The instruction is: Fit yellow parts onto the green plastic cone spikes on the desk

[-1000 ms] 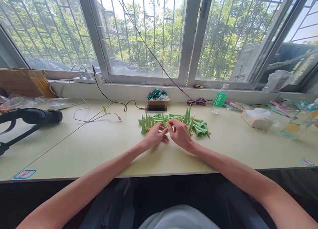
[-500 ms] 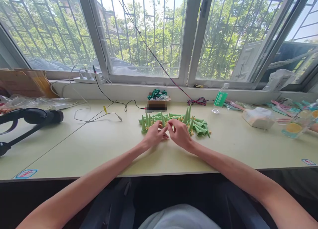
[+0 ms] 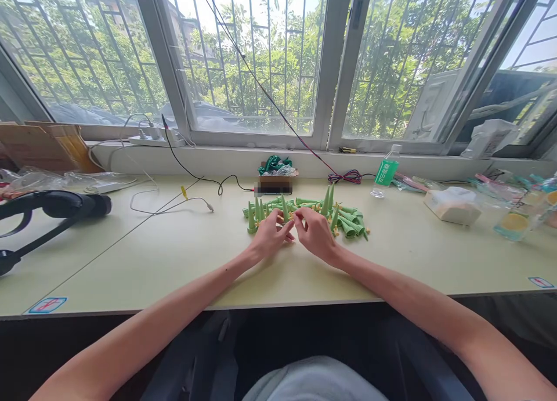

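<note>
Several green cones lie in a pile [image 3: 351, 221] at the middle of the table, and others stand upright, among them a tall cone [image 3: 326, 201] at the right and a smaller cone [image 3: 251, 220] at the left. Small yellow-orange pieces are scattered among them. My left hand [image 3: 270, 235] is closed around the lower part of an upright green cone [image 3: 285, 208]. Beside it, my right hand [image 3: 314, 231] is pinched, its fingertips close to that cone's base. Whatever lies between the right fingertips is too small and hidden to make out.
Behind the cones stands a small cardboard box [image 3: 275, 183] with green wrapping. To the right are a water bottle [image 3: 385, 173], a tissue pack [image 3: 452, 206] and a clear cup [image 3: 513, 222]. A black headset [image 3: 56, 206] and a cable [image 3: 183, 201] lie to the left.
Both hands stay almost in place at the same upright cone, with only slight finger movement. The cones around them look unmoved.
</note>
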`<state>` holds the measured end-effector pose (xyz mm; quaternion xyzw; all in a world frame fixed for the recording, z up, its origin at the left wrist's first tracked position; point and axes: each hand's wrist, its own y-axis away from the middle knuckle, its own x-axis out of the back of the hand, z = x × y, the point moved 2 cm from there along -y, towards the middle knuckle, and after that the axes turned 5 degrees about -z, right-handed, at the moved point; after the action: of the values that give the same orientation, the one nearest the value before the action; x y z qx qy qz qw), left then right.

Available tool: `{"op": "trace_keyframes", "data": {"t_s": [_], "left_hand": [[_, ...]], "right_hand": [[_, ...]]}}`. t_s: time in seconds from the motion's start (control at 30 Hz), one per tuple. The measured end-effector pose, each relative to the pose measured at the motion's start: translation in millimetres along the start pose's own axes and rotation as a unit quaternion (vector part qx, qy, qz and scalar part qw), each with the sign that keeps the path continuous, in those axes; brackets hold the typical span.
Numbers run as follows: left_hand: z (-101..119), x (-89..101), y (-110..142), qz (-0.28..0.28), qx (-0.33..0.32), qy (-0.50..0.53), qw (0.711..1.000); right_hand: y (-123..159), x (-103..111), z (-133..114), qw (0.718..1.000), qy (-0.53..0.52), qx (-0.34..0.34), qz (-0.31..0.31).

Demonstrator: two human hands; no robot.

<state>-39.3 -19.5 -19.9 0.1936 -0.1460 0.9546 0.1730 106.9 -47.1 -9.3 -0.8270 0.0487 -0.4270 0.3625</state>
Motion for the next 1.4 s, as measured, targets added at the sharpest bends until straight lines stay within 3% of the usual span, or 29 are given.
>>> {"op": "trace_keyframes", "data": {"t_s": [0.3,0.9,1.1,1.27,1.4], "left_hand": [[0,-0.4,2,0.01,-0.02,-0.034,0.999],[-4,3.3,3,-0.027,-0.054,-0.071,0.996],[-1,7.5,2,-0.011,-0.106,-0.157,0.982],[-2,8.1,4,-0.002,-0.118,-0.192,0.974],[-5,8.0,-1,-0.006,-0.108,-0.192,0.976]], "right_hand": [[-2,-1,4,1.0,-0.023,-0.008,-0.002],[2,-7,3,0.997,-0.051,-0.039,-0.035],[5,-10,5,0.996,-0.057,-0.048,-0.049],[10,-10,3,0.996,-0.034,-0.041,-0.077],[13,-8,-1,0.993,0.043,-0.035,-0.102]]}}
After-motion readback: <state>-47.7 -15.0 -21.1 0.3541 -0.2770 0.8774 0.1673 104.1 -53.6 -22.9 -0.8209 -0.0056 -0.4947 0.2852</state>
